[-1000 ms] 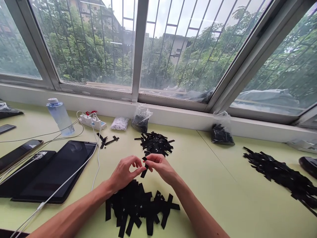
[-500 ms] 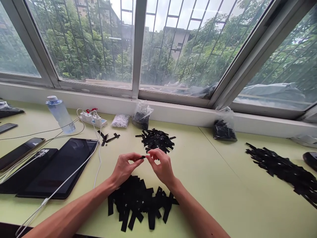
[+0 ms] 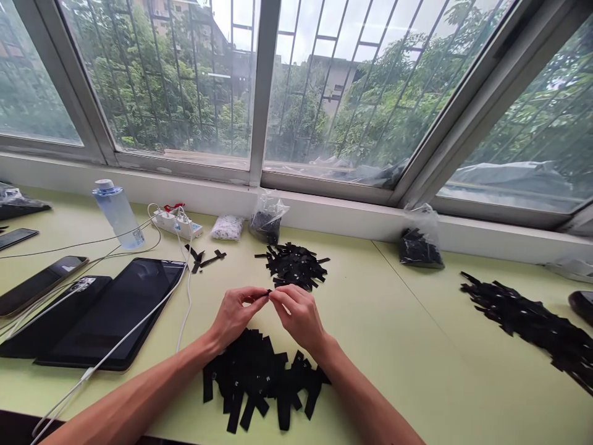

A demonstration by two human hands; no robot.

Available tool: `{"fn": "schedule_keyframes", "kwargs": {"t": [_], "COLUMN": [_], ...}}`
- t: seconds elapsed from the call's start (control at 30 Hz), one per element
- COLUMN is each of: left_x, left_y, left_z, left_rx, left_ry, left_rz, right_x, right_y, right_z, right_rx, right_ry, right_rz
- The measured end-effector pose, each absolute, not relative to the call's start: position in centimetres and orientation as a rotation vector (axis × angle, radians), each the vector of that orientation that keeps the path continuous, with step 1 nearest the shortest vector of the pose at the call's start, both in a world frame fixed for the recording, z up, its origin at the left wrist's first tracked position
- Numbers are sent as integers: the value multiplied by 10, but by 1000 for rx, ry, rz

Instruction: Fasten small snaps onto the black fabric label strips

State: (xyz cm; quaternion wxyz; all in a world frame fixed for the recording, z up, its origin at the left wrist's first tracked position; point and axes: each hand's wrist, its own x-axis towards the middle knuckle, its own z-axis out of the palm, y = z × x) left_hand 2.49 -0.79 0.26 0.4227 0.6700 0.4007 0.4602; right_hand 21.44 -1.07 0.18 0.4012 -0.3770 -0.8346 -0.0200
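My left hand (image 3: 236, 314) and my right hand (image 3: 299, 315) meet above the green table (image 3: 393, 346), fingertips pinched together on one small black strip (image 3: 268, 292), which is mostly hidden by the fingers. Just below my wrists lies a heap of flat black strips (image 3: 259, 383) with tiny white marks. Beyond my fingers sits a smaller pile of folded black pieces (image 3: 294, 266).
A tablet (image 3: 111, 309), phones (image 3: 41, 284) and white cables lie at the left, with a water bottle (image 3: 115, 213) and a power strip (image 3: 178, 224). Small plastic bags (image 3: 266, 219) stand by the window sill. Another long heap of black strips (image 3: 532, 321) lies at the right.
The strip hung down between my fingers a second ago; now it is drawn up into the pinch and barely shows. Both hands stay close together, shifted slightly.
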Motion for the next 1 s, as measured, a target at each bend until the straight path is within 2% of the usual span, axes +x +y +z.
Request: {"fn": "schedule_keyframes", "kwargs": {"t": [0.27, 0.63, 1.0], "left_x": [24, 23, 23], "left_y": [-9, -9, -8], "left_z": [2, 6, 5], "left_rx": [1644, 1622, 1682], "left_ry": [950, 883, 860], "left_rz": [1121, 1145, 1137], "right_x": [216, 202, 206], "right_y": [-8, -16, -7], "right_z": [-1, 11, 5], "right_rx": [-975, -974, -961], "right_ry": [-2081, -1650, -1398], "right_rz": [-45, 653, 1103]}}
